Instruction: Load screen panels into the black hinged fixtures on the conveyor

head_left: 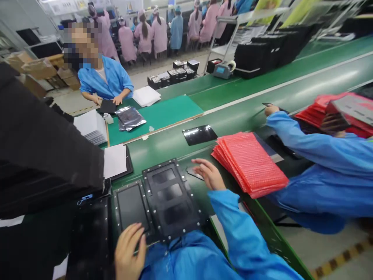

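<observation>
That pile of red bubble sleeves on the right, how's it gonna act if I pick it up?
The red sleeves look thin and ribbed, so the pile is probably light for its size. Their edges are already fanned unevenly, so they may slide apart without a wide grip. Single sleeves would likely bend.

Across the green worktop (163, 146), a person in blue smock (101, 79) handles a flat blk item (108, 106), w/ silver bags (130, 118), a tall white stack (91, 126) & loose white sheets (146, 96) nearby. Further R, a tape dispenser (223, 70) sits beside big blk stacks (259, 56). Bkgd: ppl in pink & blue smocks (159, 33) w/ backs turned, small blk boxes (173, 74) on flr, cardboard boxes (42, 72) far L.
</observation>
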The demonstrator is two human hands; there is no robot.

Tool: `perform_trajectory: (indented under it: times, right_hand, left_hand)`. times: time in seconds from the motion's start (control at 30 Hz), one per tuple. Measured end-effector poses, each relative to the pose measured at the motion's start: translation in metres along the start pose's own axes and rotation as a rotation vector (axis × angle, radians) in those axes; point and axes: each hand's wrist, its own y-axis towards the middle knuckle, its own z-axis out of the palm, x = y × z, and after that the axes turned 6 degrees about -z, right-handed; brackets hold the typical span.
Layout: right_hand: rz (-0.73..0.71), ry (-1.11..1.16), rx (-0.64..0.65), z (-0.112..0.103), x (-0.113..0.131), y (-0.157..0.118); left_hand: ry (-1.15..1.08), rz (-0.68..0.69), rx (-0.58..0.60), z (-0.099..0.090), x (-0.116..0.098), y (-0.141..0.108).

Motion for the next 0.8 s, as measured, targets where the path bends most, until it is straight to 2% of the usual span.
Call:
perform_trajectory:
  times: [0.1,0.2,0.27,0.37,0.5,0.63,0.7,0.73,0.77,0.8]
  right_hand:
    - [0.272,0.323,-0.315,-0.026,-0.011,0.097]
    - [0.377,0.353,-0.510,-0.051,-0.027,0.177]
    - [0.409,0.332,-0.588,-0.064,-0.036,0.210]
    - [0.447,0.288,-0.681,-0.071,-0.043,0.240]
    - [0.427,0.196,-0.719,-0.059,-0.043,0.265]
    - [0.348,0.117,-0.645,-0.047,-0.038,0.269]
    - [0.335,0.105,-0.566,-0.052,-0.033,0.247]
    - [0.307,0.108,-0.485,-0.058,-0.029,0.228]
    - [0.276,0.110,-0.403,-0.066,-0.025,0.204]
    - [0.187,0.114,-0.241,-0.075,-0.020,0.176]
  left_hand:
    - [0.099,0.035,0.170,0.061,-0.048,0.016]
    - [0.281,-0.016,0.321,0.103,-0.075,0.019]
    - [0.378,-0.031,0.360,0.115,-0.080,0.016]
    - [0.438,-0.018,0.357,0.118,-0.079,0.010]
    - [0.437,-0.008,0.344,0.114,-0.077,0.009]
    - [0.419,-0.026,0.348,0.114,-0.080,0.011]
    - [0.415,-0.027,0.350,0.115,-0.082,0.013]
    - [0.410,-0.024,0.352,0.115,-0.083,0.013]
    - [0.399,-0.020,0.359,0.114,-0.084,0.014]
    - [0.382,-0.020,0.366,0.112,-0.085,0.014]
